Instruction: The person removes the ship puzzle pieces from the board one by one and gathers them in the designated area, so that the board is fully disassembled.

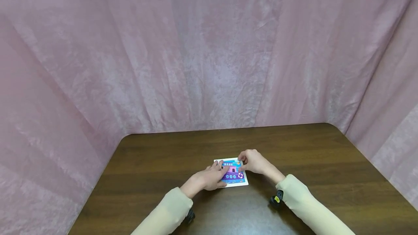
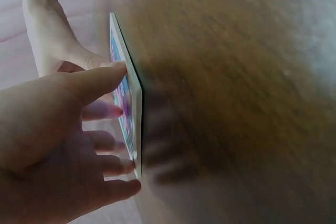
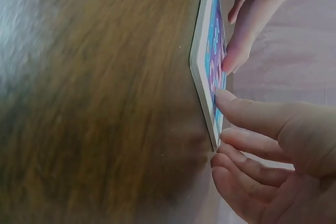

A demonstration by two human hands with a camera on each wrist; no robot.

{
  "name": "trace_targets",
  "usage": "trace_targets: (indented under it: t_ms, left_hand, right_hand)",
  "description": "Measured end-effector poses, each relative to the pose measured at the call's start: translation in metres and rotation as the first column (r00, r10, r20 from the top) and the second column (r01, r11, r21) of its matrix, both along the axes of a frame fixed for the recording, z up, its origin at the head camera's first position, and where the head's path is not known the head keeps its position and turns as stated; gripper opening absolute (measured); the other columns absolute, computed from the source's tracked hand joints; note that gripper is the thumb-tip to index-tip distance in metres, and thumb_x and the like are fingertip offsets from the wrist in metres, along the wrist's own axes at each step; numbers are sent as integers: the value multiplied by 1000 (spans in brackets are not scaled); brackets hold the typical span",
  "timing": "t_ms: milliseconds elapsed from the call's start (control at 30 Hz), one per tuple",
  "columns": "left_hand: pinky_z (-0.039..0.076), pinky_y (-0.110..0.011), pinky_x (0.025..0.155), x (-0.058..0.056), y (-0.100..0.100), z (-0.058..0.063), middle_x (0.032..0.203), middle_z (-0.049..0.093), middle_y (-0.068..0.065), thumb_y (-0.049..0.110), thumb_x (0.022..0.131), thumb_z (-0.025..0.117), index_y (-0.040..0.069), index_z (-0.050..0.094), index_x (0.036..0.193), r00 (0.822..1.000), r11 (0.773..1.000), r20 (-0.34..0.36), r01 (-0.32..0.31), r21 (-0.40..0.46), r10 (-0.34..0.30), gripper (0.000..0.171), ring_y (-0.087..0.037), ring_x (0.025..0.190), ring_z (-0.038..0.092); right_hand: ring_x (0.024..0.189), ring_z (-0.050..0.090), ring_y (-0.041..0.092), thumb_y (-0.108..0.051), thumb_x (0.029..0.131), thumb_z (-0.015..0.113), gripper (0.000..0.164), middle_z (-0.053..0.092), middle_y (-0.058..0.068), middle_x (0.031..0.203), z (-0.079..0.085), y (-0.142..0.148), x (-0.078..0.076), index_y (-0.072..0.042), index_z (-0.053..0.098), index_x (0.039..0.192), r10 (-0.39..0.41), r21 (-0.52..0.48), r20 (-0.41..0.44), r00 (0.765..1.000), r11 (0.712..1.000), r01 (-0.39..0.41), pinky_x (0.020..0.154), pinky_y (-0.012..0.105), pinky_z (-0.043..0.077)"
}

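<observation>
A thin square picture board with a white border lies flat on the brown wooden table. Its print shows a pink and purple ship on blue, with round portholes and a life ring. My left hand rests across the board's left part, fingers spread and fairly straight, thumb at the near edge. With curled fingers, my right hand holds the board's far right corner: the thumb touches the printed face and the other fingertips meet the edge. Part of the picture is hidden beneath the left hand.
The wooden table has rounded far corners. Pink velvet curtains hang behind it and along both sides. A black wrist device sits at the right sleeve, and another at the left.
</observation>
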State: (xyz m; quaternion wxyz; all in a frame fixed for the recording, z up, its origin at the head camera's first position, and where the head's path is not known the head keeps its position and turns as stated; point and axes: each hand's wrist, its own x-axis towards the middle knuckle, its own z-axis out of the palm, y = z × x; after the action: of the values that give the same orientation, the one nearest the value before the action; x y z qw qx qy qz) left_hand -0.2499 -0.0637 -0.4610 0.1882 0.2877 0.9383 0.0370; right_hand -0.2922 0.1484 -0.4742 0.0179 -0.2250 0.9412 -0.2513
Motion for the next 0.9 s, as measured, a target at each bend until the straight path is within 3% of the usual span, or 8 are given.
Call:
trace_targets:
  t_ms: [267, 467, 633, 900]
  left_hand:
    - [32, -51, 114, -1, 8, 0, 157, 26, -20, 48, 93, 57, 25, 32, 152, 999, 999, -31, 13, -30, -14, 68, -40, 146, 24]
    - [29, -50, 116, 0, 11, 1, 159, 23, -20, 46, 93, 59, 21, 32, 152, 999, 999, -32, 28, -43, -30, 69, -39, 147, 21]
    - [28, -49, 117, 0, 13, 2, 162, 18, -14, 41, 96, 55, 16, 26, 154, 998, 997, 26, 61, -42, -60, 69, -34, 150, 15]
    - [30, -50, 116, 0, 13, -1, 162, 17, -11, 42, 96, 54, 29, 26, 154, 997, 996, 52, 67, -55, -64, 65, -35, 150, 13]
  right_hand:
    - [79, 63, 16, -26, 74, 84, 28, 71, 2, 88, 8, -3, 7, -8, 75, 94, 3, 145, -66, 998, 989, 7, 71, 37, 54]
    - [89, 65, 25, -28, 76, 82, 31, 67, 5, 95, 8, -4, 11, -9, 73, 99, 17, 194, -78, 997, 981, -2, 75, 45, 54]
    - [85, 62, 24, -25, 76, 83, 32, 65, 7, 94, 8, -5, 8, -6, 70, 98, 22, 188, -66, 998, 982, -9, 72, 44, 54]
    - [83, 56, 19, -19, 75, 83, 32, 61, 8, 92, 3, 0, 1, -4, 63, 95, 93, 151, -44, 995, 985, -86, 73, 35, 50]
